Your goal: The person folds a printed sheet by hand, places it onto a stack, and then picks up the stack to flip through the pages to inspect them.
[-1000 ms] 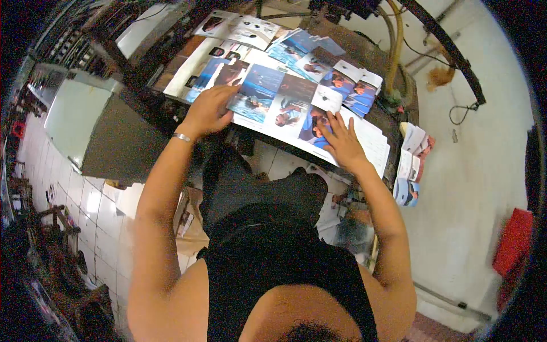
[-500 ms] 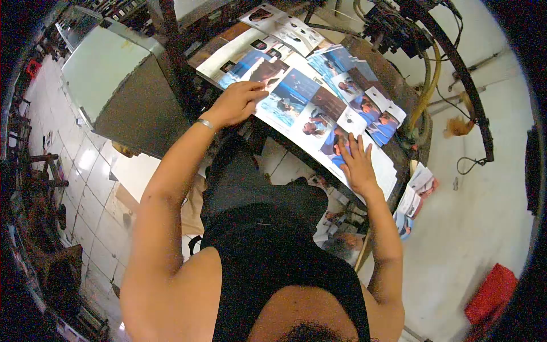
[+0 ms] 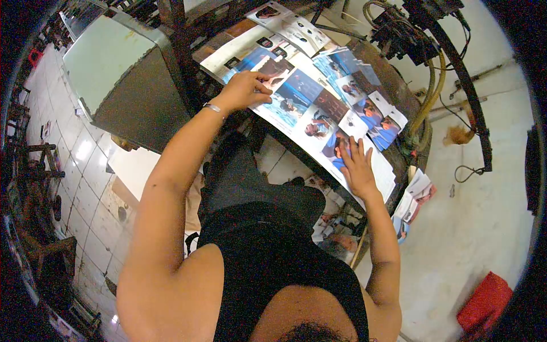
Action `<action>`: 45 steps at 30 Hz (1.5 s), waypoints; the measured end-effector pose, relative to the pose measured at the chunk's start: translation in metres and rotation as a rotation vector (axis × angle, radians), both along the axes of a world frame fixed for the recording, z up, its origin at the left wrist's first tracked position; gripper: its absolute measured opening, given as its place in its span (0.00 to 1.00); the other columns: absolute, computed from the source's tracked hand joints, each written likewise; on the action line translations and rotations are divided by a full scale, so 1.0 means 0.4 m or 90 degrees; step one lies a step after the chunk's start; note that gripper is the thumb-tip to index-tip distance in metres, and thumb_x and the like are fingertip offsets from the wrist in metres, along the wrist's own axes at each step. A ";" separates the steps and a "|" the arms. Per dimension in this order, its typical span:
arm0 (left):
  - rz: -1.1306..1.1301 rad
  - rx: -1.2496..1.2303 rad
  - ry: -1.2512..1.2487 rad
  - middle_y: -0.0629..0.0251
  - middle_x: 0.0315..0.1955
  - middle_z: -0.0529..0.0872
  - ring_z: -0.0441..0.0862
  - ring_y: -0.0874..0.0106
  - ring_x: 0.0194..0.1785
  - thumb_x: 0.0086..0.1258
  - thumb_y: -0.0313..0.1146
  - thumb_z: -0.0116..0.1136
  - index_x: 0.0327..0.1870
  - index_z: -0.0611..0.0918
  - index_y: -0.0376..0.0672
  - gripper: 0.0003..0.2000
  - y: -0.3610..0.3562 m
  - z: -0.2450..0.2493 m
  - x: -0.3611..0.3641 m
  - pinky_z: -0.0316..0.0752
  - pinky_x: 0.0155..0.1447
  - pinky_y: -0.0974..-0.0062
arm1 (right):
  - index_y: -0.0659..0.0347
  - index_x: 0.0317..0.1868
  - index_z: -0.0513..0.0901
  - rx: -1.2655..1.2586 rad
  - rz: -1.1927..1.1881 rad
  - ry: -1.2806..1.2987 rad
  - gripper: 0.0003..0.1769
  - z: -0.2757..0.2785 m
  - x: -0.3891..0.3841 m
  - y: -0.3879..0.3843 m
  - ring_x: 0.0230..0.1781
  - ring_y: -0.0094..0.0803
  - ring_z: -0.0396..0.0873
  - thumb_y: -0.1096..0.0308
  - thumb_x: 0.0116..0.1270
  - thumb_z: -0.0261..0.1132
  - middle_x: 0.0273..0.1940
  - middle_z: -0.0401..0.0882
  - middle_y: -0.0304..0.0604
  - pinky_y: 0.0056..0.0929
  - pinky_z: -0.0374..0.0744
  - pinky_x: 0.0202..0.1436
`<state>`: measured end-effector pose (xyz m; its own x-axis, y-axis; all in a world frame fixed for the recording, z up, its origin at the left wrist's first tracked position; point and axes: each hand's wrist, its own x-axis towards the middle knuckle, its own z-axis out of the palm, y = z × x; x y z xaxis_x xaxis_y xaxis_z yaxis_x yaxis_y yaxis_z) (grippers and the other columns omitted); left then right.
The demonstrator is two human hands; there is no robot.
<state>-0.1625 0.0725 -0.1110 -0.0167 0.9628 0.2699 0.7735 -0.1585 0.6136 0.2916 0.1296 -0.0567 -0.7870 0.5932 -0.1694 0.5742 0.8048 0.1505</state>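
Note:
A long printed sheet [image 3: 293, 122], with blue, brown and white picture panels, lies on top of a stack at the near edge of the worktable. My left hand [image 3: 244, 92] rests at its left part, fingers bent with gaps between them, touching the near edge. My right hand [image 3: 359, 165] lies flat with spread fingers on the sheet's right end. Beyond it, smaller printed pieces [image 3: 364, 100] are fanned out in overlapping layers. Another printed sheet [image 3: 290, 25] with small dark pictures lies at the far side.
A pale green-topped metal cabinet [image 3: 108, 62] stands left of the table. Dark machinery with hoses [image 3: 401, 34] and a curved black bar [image 3: 464, 80] rise at the right. Printed scraps [image 3: 413, 196] hang by the wall, and a red object [image 3: 484, 302] lies lower right.
My left hand has lifted and curled slightly, its fingers now more apart. The right hand stays on the sheet's right end. The whole view has shifted a little.

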 end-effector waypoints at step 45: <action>0.014 0.047 0.033 0.62 0.64 0.88 0.86 0.57 0.60 0.59 0.47 0.77 0.43 0.96 0.52 0.14 -0.002 -0.008 0.006 0.79 0.66 0.61 | 0.46 0.88 0.52 -0.015 -0.001 0.005 0.48 -0.005 0.007 0.003 0.88 0.62 0.41 0.61 0.73 0.66 0.88 0.42 0.54 0.74 0.43 0.84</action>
